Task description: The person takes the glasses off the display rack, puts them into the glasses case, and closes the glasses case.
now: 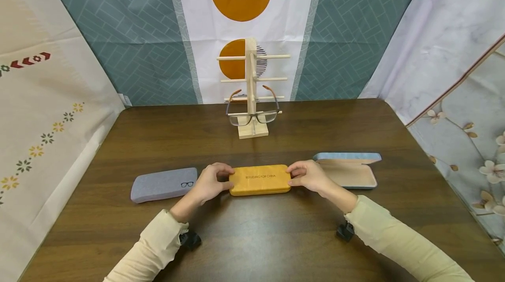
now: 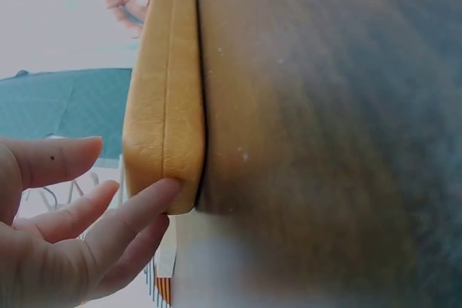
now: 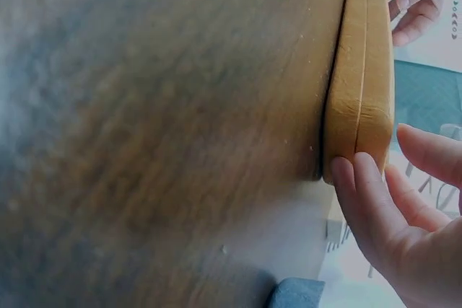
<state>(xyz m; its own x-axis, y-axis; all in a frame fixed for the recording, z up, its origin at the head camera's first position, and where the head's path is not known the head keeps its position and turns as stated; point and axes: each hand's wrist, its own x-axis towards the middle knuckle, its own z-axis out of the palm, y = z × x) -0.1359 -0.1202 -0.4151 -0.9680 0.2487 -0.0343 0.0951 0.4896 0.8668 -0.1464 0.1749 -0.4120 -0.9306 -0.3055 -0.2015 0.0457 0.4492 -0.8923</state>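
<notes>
A closed mustard-yellow glasses case (image 1: 260, 180) with dark lettering on its lid lies on the table between both hands. My left hand (image 1: 213, 182) is at its left end. In the left wrist view, fingertips (image 2: 167, 187) touch that end and the thumb stands off the case. At the opposite end is my right hand (image 1: 309, 177). Its fingertips (image 3: 345, 169) touch the case in the right wrist view, with the thumb apart from it. A seam runs along the yellow case's front side, facing me.
A closed grey-blue glasses case (image 1: 161, 184) with a small glasses print lies left. An open blue case (image 1: 351, 174) with a beige lining sits right, partly behind my right hand. At the back, a wooden stand (image 1: 251, 76) holds a pair of glasses (image 1: 252, 118).
</notes>
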